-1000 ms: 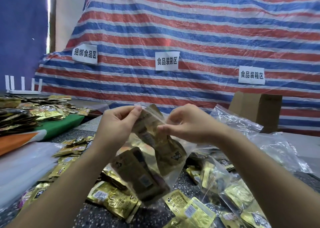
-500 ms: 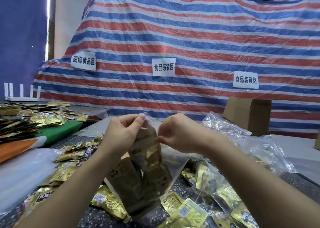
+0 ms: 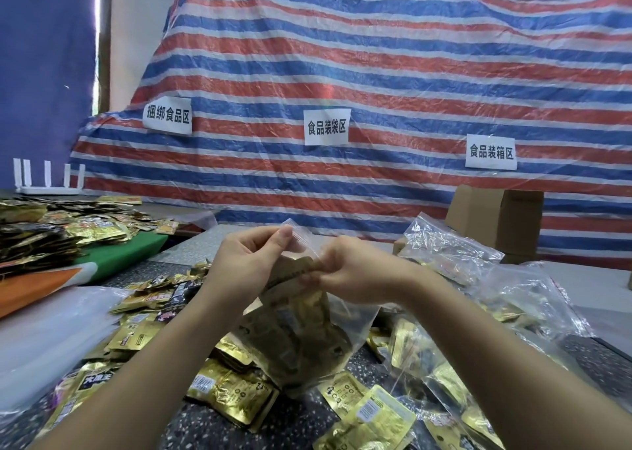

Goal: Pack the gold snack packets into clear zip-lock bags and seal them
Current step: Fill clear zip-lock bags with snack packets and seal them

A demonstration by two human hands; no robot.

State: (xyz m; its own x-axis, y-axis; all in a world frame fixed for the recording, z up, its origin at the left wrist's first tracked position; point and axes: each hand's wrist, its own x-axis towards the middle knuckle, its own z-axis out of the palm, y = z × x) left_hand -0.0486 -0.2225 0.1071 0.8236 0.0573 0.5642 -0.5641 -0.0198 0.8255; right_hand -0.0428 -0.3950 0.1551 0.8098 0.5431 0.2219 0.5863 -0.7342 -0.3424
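Clear, crinkled zip-lock bag point(image 3: 307, 333) of gold foil packets held upright above speckled desk point(image 3: 294, 425) — top strip pinched by left hand point(image 3: 248, 261) and right hand point(image 3: 355, 272), fingers curled. Loose packets point(image 3: 232, 395) crowding beneath; filled bags point(image 3: 444, 254) right.

A striped sheet point(image 3: 393, 73) is hung at the back, and three white signs point(image 3: 326, 127) are stuck on it. A brown box point(image 3: 496, 215) is set at the right. A green board point(image 3: 119, 253) and an orange board point(image 3: 30, 287) are laid at the left.
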